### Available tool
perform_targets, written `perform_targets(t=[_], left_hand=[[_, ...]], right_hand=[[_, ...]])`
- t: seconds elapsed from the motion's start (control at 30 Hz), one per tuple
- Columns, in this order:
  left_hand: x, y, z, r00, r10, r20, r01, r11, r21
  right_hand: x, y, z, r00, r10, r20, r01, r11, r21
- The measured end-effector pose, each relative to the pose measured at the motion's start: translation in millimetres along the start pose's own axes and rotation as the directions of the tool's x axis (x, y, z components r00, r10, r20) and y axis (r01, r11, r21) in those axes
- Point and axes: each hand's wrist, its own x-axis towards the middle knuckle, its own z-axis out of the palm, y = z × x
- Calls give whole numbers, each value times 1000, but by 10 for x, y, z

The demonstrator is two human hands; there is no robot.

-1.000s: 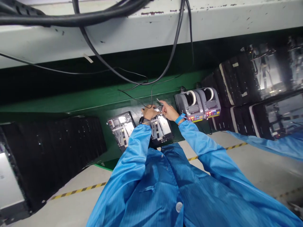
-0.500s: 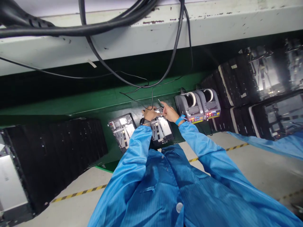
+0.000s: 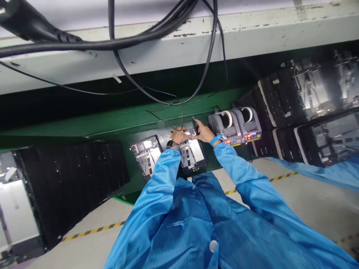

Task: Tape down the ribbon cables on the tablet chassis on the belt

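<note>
In front of my body lies a flat black-and-silver electronic unit [image 3: 191,152] with dark strips across its face. My left hand [image 3: 178,136] rests over its upper left part, fingers spread and thumb reaching to the right. Just right of the unit's top edge is my right hand [image 3: 205,133], its thumb and index finger apart. A thin pale strip [image 3: 193,118] shows at the index fingertip; whether it is stuck there or pinched is unclear. Left of my left forearm sits a second similar unit [image 3: 146,155], partly covered by my sleeve.
Two grey tape dispensers [image 3: 226,129] with lit displays stand right of my right hand. Black units stand in a row [image 3: 75,190] at left, with more stacked [image 3: 283,101] at right. Black cables [image 3: 206,71] hang from the pale shelf [image 3: 260,35] above the green bench [image 3: 126,129].
My right hand has shifted slightly right, and its thumb and index finger are wider apart. The left hand stays on the unit. The camera view has moved a little.
</note>
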Motion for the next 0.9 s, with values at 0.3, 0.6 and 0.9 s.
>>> perform_targets(t=[0.3, 0.6, 0.9], left_hand=[[-79, -26, -120, 990, 140, -34, -140, 990, -12], [-907, -931, -205, 957, 122, -264, -187, 954, -235], [-872, -1189, 503, 934, -63, -352, -160, 806, -569]], right_hand=[[11, 154, 153, 1000, 25, 14, -28, 979, 200], [-218, 72, 323, 934, 150, -325, -49, 953, 300], [-628, -714, 971, 944, -293, -151, 308, 947, 88]])
